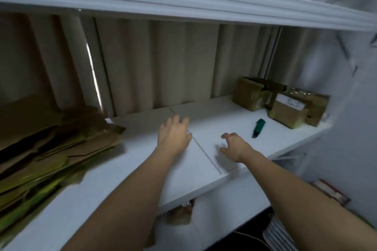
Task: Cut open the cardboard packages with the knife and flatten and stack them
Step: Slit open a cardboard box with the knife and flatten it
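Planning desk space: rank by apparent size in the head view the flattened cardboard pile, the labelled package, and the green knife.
1. Flattened cardboard pile, though nearness to the camera enlarges it.
2. Labelled package.
3. Green knife, clearly smallest.

- We saw a white desk.
- We saw a dark green knife.
- We saw brown cardboard packages, one white-labelled.
- We saw brown flattened cardboard with yellow-green streaks.
- We saw beige curtains.

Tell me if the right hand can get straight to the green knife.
Probably yes. The right hand holds nothing, and only bare white counter lies between it and the green knife.
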